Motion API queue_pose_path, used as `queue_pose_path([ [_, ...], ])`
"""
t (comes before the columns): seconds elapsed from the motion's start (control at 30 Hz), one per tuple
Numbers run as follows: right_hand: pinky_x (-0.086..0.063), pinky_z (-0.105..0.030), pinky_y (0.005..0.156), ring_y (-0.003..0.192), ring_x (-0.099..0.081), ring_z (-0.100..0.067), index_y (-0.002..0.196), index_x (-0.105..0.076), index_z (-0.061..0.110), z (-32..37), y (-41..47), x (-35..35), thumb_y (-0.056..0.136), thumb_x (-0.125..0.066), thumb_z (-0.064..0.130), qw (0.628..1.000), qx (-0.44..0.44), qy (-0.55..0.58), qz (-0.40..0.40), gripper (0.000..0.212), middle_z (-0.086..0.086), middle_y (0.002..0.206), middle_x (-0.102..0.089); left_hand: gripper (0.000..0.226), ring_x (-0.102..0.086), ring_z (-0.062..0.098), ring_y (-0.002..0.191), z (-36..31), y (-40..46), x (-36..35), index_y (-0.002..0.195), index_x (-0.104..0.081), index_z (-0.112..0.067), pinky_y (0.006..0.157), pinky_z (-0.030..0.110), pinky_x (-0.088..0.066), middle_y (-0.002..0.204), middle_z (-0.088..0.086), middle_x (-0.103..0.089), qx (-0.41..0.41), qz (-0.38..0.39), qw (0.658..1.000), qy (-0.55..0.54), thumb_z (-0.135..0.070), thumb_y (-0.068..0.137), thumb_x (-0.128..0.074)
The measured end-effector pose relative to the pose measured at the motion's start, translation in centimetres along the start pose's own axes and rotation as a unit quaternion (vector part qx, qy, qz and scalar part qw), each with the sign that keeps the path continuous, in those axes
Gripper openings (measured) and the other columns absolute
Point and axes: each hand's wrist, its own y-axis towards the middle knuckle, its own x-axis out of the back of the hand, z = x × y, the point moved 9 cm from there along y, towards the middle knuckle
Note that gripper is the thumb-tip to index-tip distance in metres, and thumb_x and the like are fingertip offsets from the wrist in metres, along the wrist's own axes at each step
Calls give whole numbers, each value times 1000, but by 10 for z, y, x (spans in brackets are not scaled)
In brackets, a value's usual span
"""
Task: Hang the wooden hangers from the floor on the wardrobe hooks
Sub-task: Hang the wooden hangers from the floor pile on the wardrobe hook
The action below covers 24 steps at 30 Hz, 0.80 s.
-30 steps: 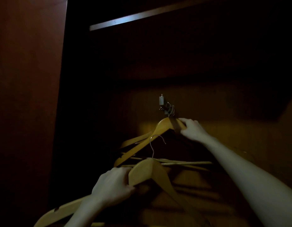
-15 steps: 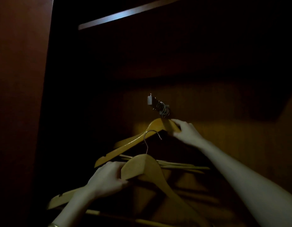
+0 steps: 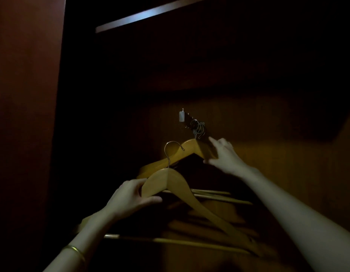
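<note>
Inside the dark wardrobe, my left hand (image 3: 129, 195) grips a wooden hanger (image 3: 170, 183) at its left shoulder, its metal hook (image 3: 171, 147) pointing up, below and left of the wardrobe hook (image 3: 186, 118). Several wooden hangers (image 3: 187, 148) hang from that wardrobe hook by their wire loops (image 3: 198, 128). My right hand (image 3: 223, 154) holds the top of the front hung hanger, thumb beneath and fingers on its right side.
The wardrobe's reddish door panel (image 3: 23, 114) stands at the left. A shelf edge (image 3: 150, 14) runs overhead. The back wall (image 3: 268, 154) is dimly lit; the lower crossbars (image 3: 170, 240) of the hangers stretch across the bottom.
My left hand has raised its hanger, so its hook now sits beside the hung hangers' peak. My right hand stays at the top of the hung hanger, its fingers more spread.
</note>
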Motion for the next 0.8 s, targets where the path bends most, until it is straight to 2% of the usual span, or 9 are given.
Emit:
queue_pose_path([
  [0.1,-42,-22,86,110,-46,-13,133,-45,13,16,-19,33,90,-56,23,990,43,80,-104,45,-7,127,-49,61,-52,6,91,-2,7,3,124,-50,-14,75,13,-43,103,-8,-53,-3,-6,1000,-13,-39,72,-70],
  [0.13,-43,-18,77,99,-50,-10,123,-53,15,23,-26,39,92,-53,24,986,58,114,-106,32,-5,116,-56,62,-52,6,92,-3,11,3,124,-50,-13,75,13,-44,107,-4,-56,-7,-7,1000,-16,-39,72,-70],
  [0.2,-46,-23,73,83,-54,-6,109,-56,23,35,-39,32,94,-47,29,987,71,143,-24,18,4,95,-61,63,-53,8,95,-6,19,2,125,-49,-12,77,15,-45,116,1,-57,-11,-6,1000,-25,-40,72,-70],
  [0.3,-47,-19,72,81,-54,-2,123,-47,29,45,-61,8,89,-53,38,990,58,78,98,36,7,99,-57,67,-54,11,98,-12,29,0,127,-47,-13,83,24,-50,111,-3,-56,-14,-6,998,-54,-42,72,-69],
  [0.43,-37,-10,60,81,-51,-1,138,-34,28,52,-77,-9,88,-57,32,991,61,11,120,55,7,106,-52,55,-55,7,89,-19,30,-5,124,-48,-15,79,22,-50,95,-15,-51,-16,8,993,-116,-37,77,-66],
  [0.57,-43,-15,77,101,-50,-5,138,-35,27,50,-85,-14,91,-53,31,990,60,6,128,51,1,126,-54,49,-52,7,95,-21,19,-23,123,-39,-29,67,13,-44,99,-19,-44,12,76,976,-202,-30,81,-64],
  [0.63,-47,-23,89,107,-52,-9,139,-33,26,44,-95,-25,93,-50,28,986,56,16,154,50,0,130,-52,46,-49,6,91,-14,1,-40,117,-32,-36,63,13,-44,99,-17,-40,67,138,945,-287,-23,84,-61],
  [0.73,-45,-28,94,112,-52,-12,141,-31,28,28,-114,-51,95,-47,26,982,23,56,178,49,0,135,-48,49,-51,10,88,-7,-27,-65,126,-34,-30,60,15,-48,105,-8,-43,90,216,914,-333,-15,86,-57],
  [0.8,-38,-33,105,127,-43,-16,142,-30,26,18,-125,-71,94,-49,27,983,-10,49,175,51,1,143,-41,41,-54,10,87,-7,-43,-77,118,-41,-32,61,14,-49,107,-4,-47,86,238,901,-353,-11,86,-57],
])
